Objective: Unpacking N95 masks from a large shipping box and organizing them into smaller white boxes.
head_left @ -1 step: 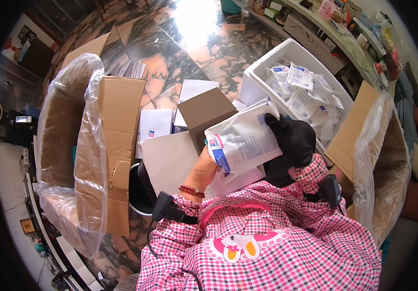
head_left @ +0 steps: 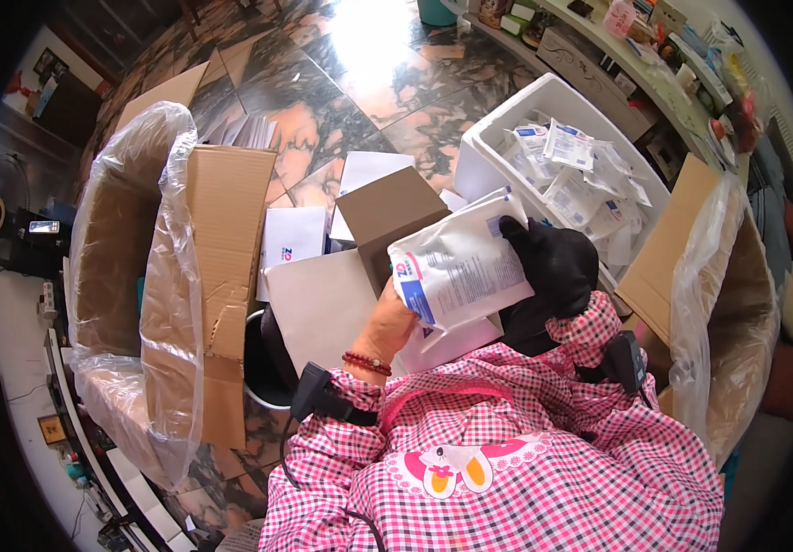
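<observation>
Fingers of the right hand (head_left: 551,262), in a black glove, curl over the top right corner of a white pouch (head_left: 459,269), while the bare left hand (head_left: 393,324) closes on its lower left edge from beneath; both hands grip it, tilted, just above the lap and in front of the chest, likely so its printed face can be seen.

Largest around it are two cardboard boxes lined with clear crinkled plastic. The left box (head_left: 222,239) stands open with a flap folded outward, its liner (head_left: 166,304) draped over the rim, probably to keep the contents off the raw board. The right box (head_left: 663,267) has the same glossy liner bunched over its edge. Beyond the pouch sits a white foam bin (head_left: 498,138), thick-walled and matte, holding a loose heap of small flat packets (head_left: 580,175) with blue print, within easy reach of the gloved hand. Between the boxes lie flat white sheets (head_left: 323,304) and a small brown carton (head_left: 392,216) tipped on its side, just beside the pouch. The floor (head_left: 323,101) is polished marbled stone, glaring with light. The pouch itself is smooth, flat and rectangular, with a blue band at its lower corner. A red bead bracelet (head_left: 366,362) circles the left wrist.
</observation>
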The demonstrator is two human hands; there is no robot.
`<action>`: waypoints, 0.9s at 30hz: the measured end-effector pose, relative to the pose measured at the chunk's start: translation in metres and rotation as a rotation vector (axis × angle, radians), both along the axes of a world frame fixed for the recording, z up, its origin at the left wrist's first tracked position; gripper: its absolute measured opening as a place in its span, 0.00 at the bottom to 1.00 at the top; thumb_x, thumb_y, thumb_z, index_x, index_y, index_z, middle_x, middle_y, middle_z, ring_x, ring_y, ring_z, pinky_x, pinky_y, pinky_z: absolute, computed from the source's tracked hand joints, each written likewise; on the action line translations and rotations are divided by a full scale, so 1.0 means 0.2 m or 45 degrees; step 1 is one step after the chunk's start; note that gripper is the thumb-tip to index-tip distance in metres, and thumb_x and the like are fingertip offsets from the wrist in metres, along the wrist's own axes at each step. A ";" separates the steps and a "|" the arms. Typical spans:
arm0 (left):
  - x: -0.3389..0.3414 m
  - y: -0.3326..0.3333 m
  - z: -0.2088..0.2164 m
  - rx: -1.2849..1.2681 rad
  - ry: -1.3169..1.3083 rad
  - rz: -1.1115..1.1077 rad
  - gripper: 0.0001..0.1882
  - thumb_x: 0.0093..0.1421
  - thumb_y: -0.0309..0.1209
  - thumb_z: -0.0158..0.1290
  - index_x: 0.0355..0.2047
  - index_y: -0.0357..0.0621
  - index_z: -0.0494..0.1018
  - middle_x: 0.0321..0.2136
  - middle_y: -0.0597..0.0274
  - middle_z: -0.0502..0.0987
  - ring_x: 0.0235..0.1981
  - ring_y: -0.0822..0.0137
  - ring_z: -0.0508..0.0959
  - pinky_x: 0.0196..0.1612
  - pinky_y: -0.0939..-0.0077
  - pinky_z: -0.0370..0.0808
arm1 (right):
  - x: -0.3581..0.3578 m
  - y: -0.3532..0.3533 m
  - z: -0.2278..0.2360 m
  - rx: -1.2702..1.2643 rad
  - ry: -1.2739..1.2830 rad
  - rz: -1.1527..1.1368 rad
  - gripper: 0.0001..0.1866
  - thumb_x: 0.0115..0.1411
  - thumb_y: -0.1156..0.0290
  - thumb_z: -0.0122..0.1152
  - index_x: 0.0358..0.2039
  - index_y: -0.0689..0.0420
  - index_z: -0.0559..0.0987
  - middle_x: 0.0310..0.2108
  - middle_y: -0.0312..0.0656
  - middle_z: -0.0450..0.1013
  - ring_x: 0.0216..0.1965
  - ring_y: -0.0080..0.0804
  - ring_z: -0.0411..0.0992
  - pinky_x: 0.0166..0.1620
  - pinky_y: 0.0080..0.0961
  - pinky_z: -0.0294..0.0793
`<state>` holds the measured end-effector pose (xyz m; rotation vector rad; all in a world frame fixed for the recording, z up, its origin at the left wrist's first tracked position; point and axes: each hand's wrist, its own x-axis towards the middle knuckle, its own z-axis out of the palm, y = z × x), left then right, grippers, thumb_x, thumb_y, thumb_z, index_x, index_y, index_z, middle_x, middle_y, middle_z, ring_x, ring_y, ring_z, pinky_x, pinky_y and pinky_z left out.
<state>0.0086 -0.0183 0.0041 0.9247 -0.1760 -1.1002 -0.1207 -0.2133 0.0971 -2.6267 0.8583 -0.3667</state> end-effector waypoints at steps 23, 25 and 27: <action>0.08 0.07 0.03 0.344 -0.474 0.047 0.21 0.60 0.38 0.64 0.49 0.40 0.77 0.40 0.64 0.81 0.41 0.70 0.80 0.47 0.75 0.77 | -0.17 -0.75 -0.38 0.111 -0.484 -0.351 0.32 0.60 0.66 0.68 0.62 0.60 0.69 0.57 0.54 0.71 0.57 0.43 0.70 0.62 0.33 0.67; 0.07 0.02 0.05 0.354 -0.584 -0.032 0.19 0.61 0.40 0.64 0.46 0.39 0.78 0.36 0.65 0.82 0.38 0.72 0.80 0.45 0.77 0.78 | 0.00 -0.34 -0.18 0.734 -0.443 -0.107 0.36 0.54 0.72 0.74 0.63 0.59 0.69 0.57 0.49 0.71 0.55 0.39 0.72 0.59 0.30 0.70; 0.05 -0.02 0.05 0.351 -0.744 -0.051 0.18 0.64 0.43 0.60 0.39 0.38 0.78 0.29 0.69 0.79 0.29 0.77 0.76 0.36 0.80 0.75 | 0.11 -0.07 -0.02 0.555 -0.057 0.273 0.45 0.46 0.64 0.79 0.64 0.54 0.67 0.56 0.51 0.72 0.55 0.45 0.73 0.58 0.36 0.72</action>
